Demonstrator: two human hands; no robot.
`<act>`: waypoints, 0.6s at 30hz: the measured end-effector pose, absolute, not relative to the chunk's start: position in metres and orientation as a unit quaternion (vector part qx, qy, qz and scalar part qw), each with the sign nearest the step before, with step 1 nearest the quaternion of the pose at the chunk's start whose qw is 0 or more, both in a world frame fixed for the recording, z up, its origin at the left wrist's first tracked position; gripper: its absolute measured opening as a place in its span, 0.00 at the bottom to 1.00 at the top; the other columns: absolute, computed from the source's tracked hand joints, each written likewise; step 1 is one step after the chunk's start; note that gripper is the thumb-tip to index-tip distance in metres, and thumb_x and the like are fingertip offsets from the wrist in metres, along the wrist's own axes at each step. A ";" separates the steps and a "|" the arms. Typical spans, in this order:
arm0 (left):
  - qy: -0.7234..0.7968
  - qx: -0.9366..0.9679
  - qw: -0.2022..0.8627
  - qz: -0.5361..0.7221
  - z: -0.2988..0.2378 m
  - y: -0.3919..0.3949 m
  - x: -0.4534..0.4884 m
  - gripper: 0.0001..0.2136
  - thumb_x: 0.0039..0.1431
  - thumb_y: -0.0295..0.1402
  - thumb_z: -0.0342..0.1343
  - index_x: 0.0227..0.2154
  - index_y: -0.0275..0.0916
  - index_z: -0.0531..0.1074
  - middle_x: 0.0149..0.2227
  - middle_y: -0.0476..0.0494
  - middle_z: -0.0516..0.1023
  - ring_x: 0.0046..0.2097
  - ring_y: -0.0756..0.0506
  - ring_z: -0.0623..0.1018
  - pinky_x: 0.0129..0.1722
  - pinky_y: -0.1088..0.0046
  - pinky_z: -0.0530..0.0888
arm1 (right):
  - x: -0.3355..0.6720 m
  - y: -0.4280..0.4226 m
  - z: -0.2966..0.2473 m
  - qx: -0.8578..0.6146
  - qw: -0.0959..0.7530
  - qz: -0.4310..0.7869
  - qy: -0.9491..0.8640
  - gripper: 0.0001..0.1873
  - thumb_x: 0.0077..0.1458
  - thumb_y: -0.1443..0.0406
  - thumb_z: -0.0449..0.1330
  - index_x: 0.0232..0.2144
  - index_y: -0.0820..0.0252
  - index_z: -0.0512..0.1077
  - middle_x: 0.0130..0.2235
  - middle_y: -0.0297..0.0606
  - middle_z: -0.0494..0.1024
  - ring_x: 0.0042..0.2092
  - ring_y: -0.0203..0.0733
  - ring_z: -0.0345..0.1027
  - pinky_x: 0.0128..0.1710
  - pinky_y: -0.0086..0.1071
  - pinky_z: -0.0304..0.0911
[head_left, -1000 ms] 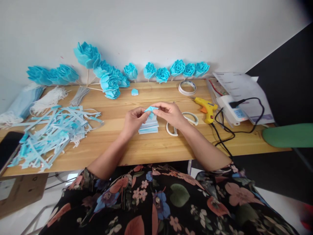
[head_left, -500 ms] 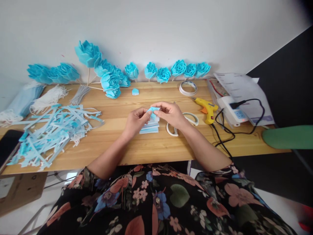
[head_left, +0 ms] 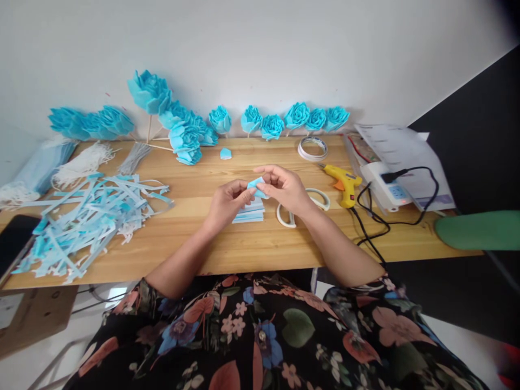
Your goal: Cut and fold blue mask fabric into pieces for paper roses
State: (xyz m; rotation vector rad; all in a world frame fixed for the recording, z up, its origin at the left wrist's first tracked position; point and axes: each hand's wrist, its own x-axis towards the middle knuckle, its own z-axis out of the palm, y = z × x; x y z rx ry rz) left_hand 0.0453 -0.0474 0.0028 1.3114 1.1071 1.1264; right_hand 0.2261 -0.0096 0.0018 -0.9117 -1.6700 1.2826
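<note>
Between both hands I hold a small piece of light-blue mask fabric, its edges folded over. My left hand pinches its left side, and my right hand pinches its right side with thumb and fingers. Just under the hands lies a stack of cut blue-and-white fabric pieces, partly covered. Scissors with white handles rest beneath my right wrist, their blades mostly hidden. A single folded blue petal lies on the table farther back.
Blue fabric flowers line the wall. Cut strips heap at the left, near a phone, wires and white ear loops. On the right are a tape roll, a yellow glue gun and a power strip with a black cord.
The fabric piece in my hands has been folded smaller and tilted, its lower part no longer hanging over the stack. Both hands stay in nearly the same place.
</note>
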 end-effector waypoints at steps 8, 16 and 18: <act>0.456 0.513 0.533 0.495 0.001 -0.047 0.046 0.18 0.51 0.47 0.66 0.28 0.35 0.75 0.20 0.48 0.76 0.21 0.54 0.71 0.21 0.79 0.69 | 0.224 -0.013 0.005 -0.368 0.399 0.503 -0.673 0.20 0.55 0.58 0.64 0.49 0.56 0.74 0.28 0.28 0.74 0.27 0.31 0.63 0.27 0.27 0.59; 0.450 0.462 0.562 0.519 0.001 -0.043 0.041 0.18 0.49 0.47 0.68 0.26 0.35 0.74 0.19 0.51 0.74 0.20 0.55 0.69 0.20 0.79 0.67 | 0.230 -0.011 0.008 -0.366 0.430 0.451 -0.691 0.15 0.62 0.60 0.57 0.50 0.52 0.76 0.43 0.36 0.81 0.43 0.40 0.74 0.44 0.35 0.69; 0.447 0.454 0.569 0.520 0.002 -0.043 0.040 0.18 0.49 0.47 0.68 0.26 0.35 0.74 0.19 0.50 0.74 0.19 0.55 0.69 0.20 0.79 0.66 | 0.231 -0.010 0.007 -0.355 0.433 0.426 -0.711 0.15 0.61 0.63 0.58 0.50 0.51 0.76 0.49 0.37 0.80 0.50 0.42 0.73 0.46 0.35 0.69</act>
